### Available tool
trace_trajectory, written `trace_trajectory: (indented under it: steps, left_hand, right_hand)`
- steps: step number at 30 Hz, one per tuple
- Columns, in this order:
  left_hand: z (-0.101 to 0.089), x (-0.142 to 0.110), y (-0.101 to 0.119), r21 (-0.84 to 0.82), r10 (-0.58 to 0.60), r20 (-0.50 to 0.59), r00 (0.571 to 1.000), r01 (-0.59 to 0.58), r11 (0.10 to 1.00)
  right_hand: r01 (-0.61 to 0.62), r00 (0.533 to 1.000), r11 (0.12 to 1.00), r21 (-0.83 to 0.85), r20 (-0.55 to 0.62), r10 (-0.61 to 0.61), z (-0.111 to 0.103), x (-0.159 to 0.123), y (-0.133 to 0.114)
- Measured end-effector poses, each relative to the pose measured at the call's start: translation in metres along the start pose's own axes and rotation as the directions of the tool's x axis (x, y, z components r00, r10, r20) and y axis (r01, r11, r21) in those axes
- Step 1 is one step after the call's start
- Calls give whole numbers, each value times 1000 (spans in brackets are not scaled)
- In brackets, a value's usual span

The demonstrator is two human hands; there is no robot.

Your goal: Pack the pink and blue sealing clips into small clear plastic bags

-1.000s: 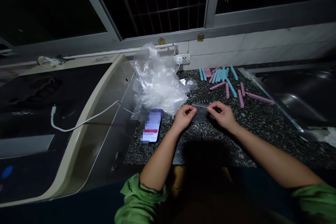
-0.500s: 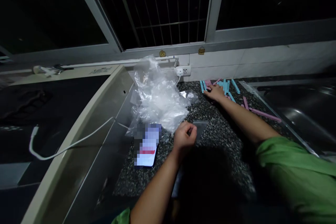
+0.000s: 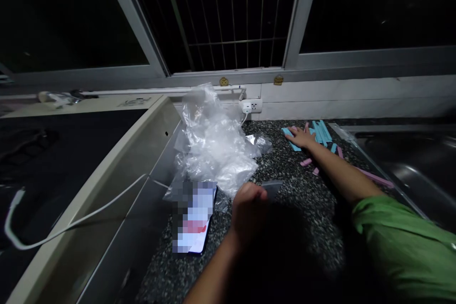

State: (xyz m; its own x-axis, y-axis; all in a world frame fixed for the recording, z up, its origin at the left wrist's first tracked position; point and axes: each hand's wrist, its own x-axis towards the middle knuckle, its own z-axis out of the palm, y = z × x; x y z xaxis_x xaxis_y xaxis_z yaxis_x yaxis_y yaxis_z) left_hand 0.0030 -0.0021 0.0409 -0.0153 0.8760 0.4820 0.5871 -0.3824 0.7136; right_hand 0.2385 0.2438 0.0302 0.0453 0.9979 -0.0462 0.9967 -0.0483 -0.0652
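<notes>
My right hand [image 3: 302,137] lies over a group of small flat strips at the back of the counter, fingers stretched out and spread. Light blue strips [image 3: 322,133] show to the right of it, and another blue piece [image 3: 292,141] is under its fingertips. Short pink pieces [image 3: 305,162] lie nearer, below the wrist. Closer to me, my left hand [image 3: 249,206] is curled closed in shadow; whatever its fingers may hold is hidden. Just beyond it lies a flat greyish piece [image 3: 272,186], partly covered.
A crumpled heap of clear plastic bags [image 3: 221,147] stands left of centre. In front of it lies a lit phone [image 3: 195,221]. The gas stove [image 3: 153,128] borders the left, with a white cable [image 3: 81,221] over it. A steel sink [image 3: 409,161] is on the right.
My right hand has shifted and its fingers have spread over the strips, with the blue pieces at its left moved together. My left hand stays curled. The whole view has tilted slightly.
</notes>
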Motion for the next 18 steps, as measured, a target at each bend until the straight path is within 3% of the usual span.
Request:
trace_trajectory:
  steps: [3,8,11,14,16,18]
  left_hand:
    - [1,1,0,-55,-19,-30,999,17,998]
    - [6,2,-6,-162,-57,16,998,59,985]
    - [8,2,-8,-195,-80,39,996,86,977]
    - [9,3,-8,-209,-97,42,994,103,972]
    - [9,3,-10,-237,-115,33,993,119,964]
    - [10,4,-11,-265,-133,26,991,135,955]
  right_hand:
    - [93,996,994,-53,-9,-94,6,-50,19]
    - [198,980,979,-53,-18,-199,12,-127,42]
    - [236,971,971,-31,-36,-237,10,-156,45]
    - [277,958,961,-7,-77,-277,3,-167,49]
    - [235,961,972,9,-150,-231,-6,-167,60]
    - [16,974,999,37,-228,-7,-18,-162,80]
